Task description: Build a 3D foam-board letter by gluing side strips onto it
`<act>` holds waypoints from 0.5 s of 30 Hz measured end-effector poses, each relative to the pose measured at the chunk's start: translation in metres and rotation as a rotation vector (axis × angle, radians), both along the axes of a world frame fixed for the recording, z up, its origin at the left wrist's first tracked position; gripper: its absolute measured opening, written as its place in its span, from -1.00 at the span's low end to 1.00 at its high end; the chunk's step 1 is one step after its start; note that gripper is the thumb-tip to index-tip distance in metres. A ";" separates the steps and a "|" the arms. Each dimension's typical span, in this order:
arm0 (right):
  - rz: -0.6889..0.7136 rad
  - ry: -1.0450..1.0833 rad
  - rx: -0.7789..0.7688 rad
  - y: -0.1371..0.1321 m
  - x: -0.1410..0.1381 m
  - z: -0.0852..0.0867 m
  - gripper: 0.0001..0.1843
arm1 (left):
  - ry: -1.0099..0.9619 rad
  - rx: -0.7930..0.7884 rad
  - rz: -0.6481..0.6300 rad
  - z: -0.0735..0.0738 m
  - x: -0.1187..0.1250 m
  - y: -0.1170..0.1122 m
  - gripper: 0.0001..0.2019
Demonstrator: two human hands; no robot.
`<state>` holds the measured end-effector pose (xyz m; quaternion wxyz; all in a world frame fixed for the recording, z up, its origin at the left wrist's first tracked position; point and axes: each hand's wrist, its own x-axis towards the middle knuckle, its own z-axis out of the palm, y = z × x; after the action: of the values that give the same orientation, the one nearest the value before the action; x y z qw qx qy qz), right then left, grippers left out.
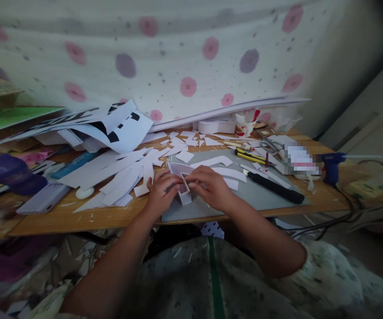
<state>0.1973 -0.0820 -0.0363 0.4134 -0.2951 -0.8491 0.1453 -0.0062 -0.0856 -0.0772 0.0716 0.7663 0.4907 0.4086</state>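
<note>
Head view: both hands work a small open white box [186,198] over the front part of the grey mat [256,197], box just in from the mat's near edge; can't tell if its base touches the mat. Left hand [162,191] grips the left side, fingers curled over the rim. Right hand [211,187] pinches the right wall near the top edge, fingers bent. Hands face each other, only the narrow box between them.

Room to move: tight on the left, where white paper strips [125,175] pile up beside the left hand and spread past the mat's left edge. On the right, grey surface shows between right forearm and black-handled knife [274,187], which lies slantwise, handle end near the mat's right edge. Yellow cutter [249,156] sits farther back. Curved white pieces [229,173] lie just beyond the right hand. Wooden table [106,218] front edge runs under both forearms. Blue glue gun [331,169] at far right, well apart from hands. Spotted curtain [178,53] hangs behind the back edge.
</note>
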 end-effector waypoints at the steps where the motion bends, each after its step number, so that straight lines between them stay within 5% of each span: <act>1: -0.044 0.134 -0.036 -0.005 0.004 -0.005 -0.81 | -0.014 0.020 0.007 0.000 -0.001 -0.002 -0.82; 3: -0.134 0.280 -0.096 -0.018 0.009 -0.019 -0.79 | -0.050 0.064 0.038 -0.001 -0.002 -0.010 -0.79; 9: -0.150 0.239 -0.201 -0.047 -0.004 -0.060 -0.63 | -0.106 0.144 0.116 -0.008 0.005 -0.039 -0.84; 15: -0.194 0.259 -0.327 -0.039 -0.019 -0.069 -0.59 | 0.012 0.176 0.001 -0.013 0.010 -0.047 -0.75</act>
<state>0.1783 -0.1211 -0.1051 0.4776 -0.4175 -0.7217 0.2771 0.0042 -0.1326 -0.0899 0.0006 0.7717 0.4538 0.4457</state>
